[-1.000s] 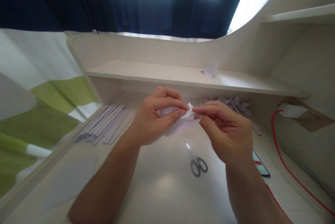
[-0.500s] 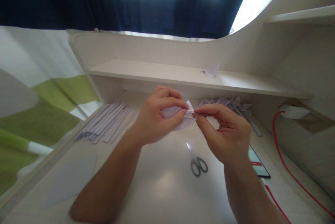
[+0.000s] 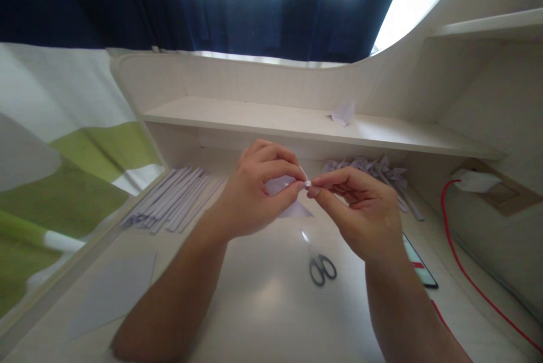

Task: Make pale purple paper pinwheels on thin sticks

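Between my two hands is a small piece of folded white paper point(image 3: 307, 184), held above the desk. My left hand point(image 3: 267, 182) pinches it from the left with thumb and forefinger. From the right, my right hand point(image 3: 360, 202) grips its tip between thumb and forefinger. Much of the paper is hidden by the fingers. Pale paper point(image 3: 297, 210) also shows behind and below the left fingers; I cannot tell whether it is part of the same piece. Just under the hands, scissors point(image 3: 316, 261) with dark handles lie on the desk.
Narrow paper strips point(image 3: 173, 199) lie at the left, with a flat white sheet point(image 3: 114, 289) nearer. Folded paper pieces point(image 3: 369, 168) are heaped at the back right. One folded piece point(image 3: 343, 113) rests on the shelf point(image 3: 254, 117). A phone point(image 3: 419, 267) and red cable point(image 3: 449, 238) are at the right.
Both hands have come slightly closer together. The right fingertips have shifted a little left and down, and less of the paper's upper point shows between them.
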`<state>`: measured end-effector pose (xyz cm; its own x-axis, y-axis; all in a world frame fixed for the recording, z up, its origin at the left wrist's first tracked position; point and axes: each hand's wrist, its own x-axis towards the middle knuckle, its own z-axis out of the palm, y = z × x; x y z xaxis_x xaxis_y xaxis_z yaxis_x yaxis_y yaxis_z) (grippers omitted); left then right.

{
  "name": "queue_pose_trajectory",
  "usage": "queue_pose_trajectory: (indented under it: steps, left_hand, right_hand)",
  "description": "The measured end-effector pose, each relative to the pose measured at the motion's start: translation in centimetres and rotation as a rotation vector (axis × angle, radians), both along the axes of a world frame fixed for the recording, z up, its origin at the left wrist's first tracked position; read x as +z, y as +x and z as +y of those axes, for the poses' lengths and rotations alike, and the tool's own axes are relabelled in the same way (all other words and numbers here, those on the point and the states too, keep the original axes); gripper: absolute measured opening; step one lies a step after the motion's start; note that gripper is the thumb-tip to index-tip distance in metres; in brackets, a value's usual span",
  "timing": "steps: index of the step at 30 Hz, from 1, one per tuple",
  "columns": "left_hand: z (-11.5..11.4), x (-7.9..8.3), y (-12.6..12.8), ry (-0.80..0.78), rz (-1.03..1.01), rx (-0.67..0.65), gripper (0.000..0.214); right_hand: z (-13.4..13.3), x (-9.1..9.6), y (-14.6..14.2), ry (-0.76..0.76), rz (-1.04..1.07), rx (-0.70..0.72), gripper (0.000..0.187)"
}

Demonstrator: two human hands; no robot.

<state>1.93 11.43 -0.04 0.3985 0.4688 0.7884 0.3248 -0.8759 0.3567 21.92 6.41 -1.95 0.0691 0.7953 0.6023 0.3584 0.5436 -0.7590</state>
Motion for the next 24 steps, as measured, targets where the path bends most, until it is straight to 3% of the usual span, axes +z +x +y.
queue_pose_trajectory:
  steps: [7, 12, 18, 24]
  left_hand:
    - [0.0, 0.0, 0.1, 0.005, 0.03, 0.02, 0.011]
    - [0.0, 0.0, 0.1, 0.026, 0.053, 0.042, 0.01]
    - [-0.4, 0.2, -0.2, 0.069, 0.095, 0.099, 0.01]
    - [-0.3, 0.3, -0.8, 0.051, 0.132, 0.016, 0.007]
  right_hand:
    - [0.2, 0.1, -0.2, -0.002, 0.011, -0.013, 0.008]
    - [0.2, 0.3, -0.2, -0.06, 0.025, 0.058, 0.013]
    - [0.2, 0.3, 0.3, -0.094, -0.103, 0.048, 0.013]
    - [0.3, 0.6, 0.8, -0.065, -0.268, 0.101, 0.022]
